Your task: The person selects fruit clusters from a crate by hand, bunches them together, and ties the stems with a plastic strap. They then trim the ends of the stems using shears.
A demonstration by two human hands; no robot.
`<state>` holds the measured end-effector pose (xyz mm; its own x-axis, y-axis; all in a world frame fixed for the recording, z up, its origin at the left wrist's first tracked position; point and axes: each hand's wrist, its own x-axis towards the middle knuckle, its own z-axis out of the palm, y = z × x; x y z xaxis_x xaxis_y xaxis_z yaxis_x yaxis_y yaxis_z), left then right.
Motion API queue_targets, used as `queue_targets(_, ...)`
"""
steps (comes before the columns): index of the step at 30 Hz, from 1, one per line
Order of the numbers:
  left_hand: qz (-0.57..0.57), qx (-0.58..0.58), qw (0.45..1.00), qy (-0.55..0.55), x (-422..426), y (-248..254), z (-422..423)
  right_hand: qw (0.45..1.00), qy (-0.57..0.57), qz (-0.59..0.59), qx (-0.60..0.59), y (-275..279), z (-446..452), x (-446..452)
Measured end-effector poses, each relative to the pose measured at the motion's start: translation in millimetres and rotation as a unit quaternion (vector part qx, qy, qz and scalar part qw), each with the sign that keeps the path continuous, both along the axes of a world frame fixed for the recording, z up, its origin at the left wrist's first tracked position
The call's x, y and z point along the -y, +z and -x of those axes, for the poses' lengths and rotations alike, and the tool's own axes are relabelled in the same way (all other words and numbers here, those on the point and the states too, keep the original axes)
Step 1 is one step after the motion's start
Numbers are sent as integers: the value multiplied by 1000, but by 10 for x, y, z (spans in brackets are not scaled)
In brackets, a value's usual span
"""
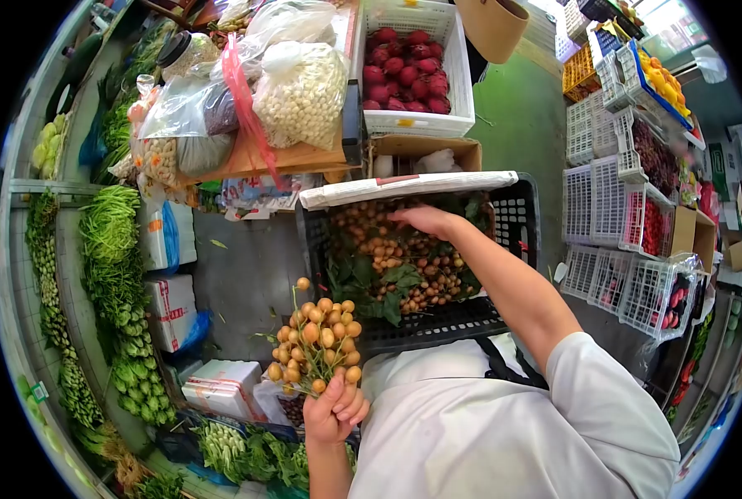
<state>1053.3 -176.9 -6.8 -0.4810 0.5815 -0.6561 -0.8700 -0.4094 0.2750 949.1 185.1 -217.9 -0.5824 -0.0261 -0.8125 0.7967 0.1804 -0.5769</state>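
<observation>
My left hand [335, 409] is closed round the stems of a bunch of wampees [316, 337], small yellow-brown fruits held up in front of my body. A large black plastic crate [516, 229] stands before me with more wampees [425, 279] and dark green leaves [358, 274] in it. Inside its far part, my right hand [427, 221] reaches down to the fruit, fingers pointing left. Its fingertips are at the fruit, and I cannot see whether they grip any. A white foam lid [408, 190] leans along the crate's far edge.
Beyond the crate are a cardboard box [471, 152] and a white crate [468, 91] of dark red fruit. Bagged goods [300, 91] cover a wooden table at far left. Leafy vegetables [113, 249] line the left shelf. White baskets [591, 200] are stacked on the right.
</observation>
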Motion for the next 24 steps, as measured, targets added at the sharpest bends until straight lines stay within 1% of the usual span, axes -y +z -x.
queue_targets(1,-11,1,1000,1,-8,-11,7,1000,-16,-25,-8,81,1,27)
queue_targets(2,-11,1,1000,-1,-13,-18,14,999,-19,-25,-9,81,8,24)
queue_targets(4,-9,4,1000,-1,-25,-29,29,992,111,-52,11,-25,4,-8)
queue_targets(5,-11,3,1000,-3,-40,-34,40,957,149,-218,-120,-101,-143,86)
queue_targets(7,12,9,1000,-3,-66,-40,58,923,177,-296,-174,-112,-208,164)
queue_targets(8,12,7,1000,-5,-74,-51,67,923,175,-297,-174,-128,-165,160)
queue_targets(9,7,8,1000,-8,-81,-71,74,966,123,-201,-103,-25,-70,184)
queue_targets(10,3,8,1000,-11,-86,-77,82,992,67,-101,-30,42,-5,219)
queue_targets(11,4,8,1000,-15,-101,-65,91,993,63,-99,-30,112,27,267)
queue_targets(12,9,7,1000,-20,-121,-48,104,998,-47,-45,4,132,45,309)
queue_targets(13,14,6,1000,-25,-131,-33,117,987,-157,11,38,151,55,336)
queue_targets(14,15,4,999,-28,-138,-27,129,975,-199,74,65,86,70,335)
queue_targets(15,10,3,1000,-29,-149,-24,141,975,-201,74,63,65,63,331)
queue_targets(17,6,0,999,-31,-160,-21,156,985,-151,45,66,20,22,359)
queue_targets(19,13,4,1000,-24,-162,-33,165,988,-133,38,61,113,21,381)
queue_targets(21,15,0,999,-29,-163,-60,184,998,-16,-30,53,198,29,330)
queue_targets(22,16,-4,999,-30,-170,-62,194,998,-21,-29,55,161,50,302)
queue_targets(24,21,-8,999,-42,-205,-37,223,995,83,-22,45,42,108,272)
